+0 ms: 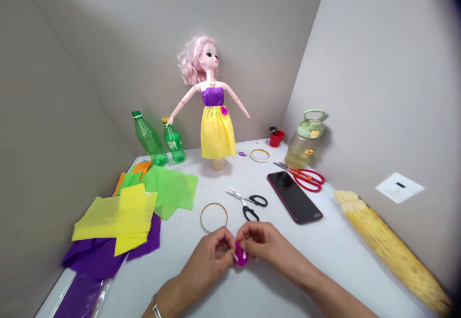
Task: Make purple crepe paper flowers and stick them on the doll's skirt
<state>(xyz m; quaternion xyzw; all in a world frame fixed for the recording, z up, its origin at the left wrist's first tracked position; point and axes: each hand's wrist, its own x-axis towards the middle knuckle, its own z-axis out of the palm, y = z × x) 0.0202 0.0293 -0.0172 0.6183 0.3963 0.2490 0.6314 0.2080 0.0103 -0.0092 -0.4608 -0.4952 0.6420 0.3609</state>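
Note:
Both hands meet near the front of the table. My left hand [213, 253] pinches the left side of a small magenta folded piece [241, 255] with whitish patches; whether it is ribbon or cloth I cannot tell. On its upper right side, my right hand [264, 241] has thumb and fingers closed on the same piece. Just beyond the left fingers lies a thin gold bangle [201, 214]. Small black-handled scissors [248, 199] rest partly spread behind the right hand. Farther back stands a pink-haired doll [218, 128] in a purple top and yellow skirt, a magenta flower at its waist.
Yellow cloth [97, 217], green cloth [176, 188] and purple cloth [93, 258] pile up at left. Two green bottles [149, 138] lean behind. To the right are a phone [295, 198], red-handled scissors [306, 178], a water jug [304, 145] and a long yellow object [389, 246].

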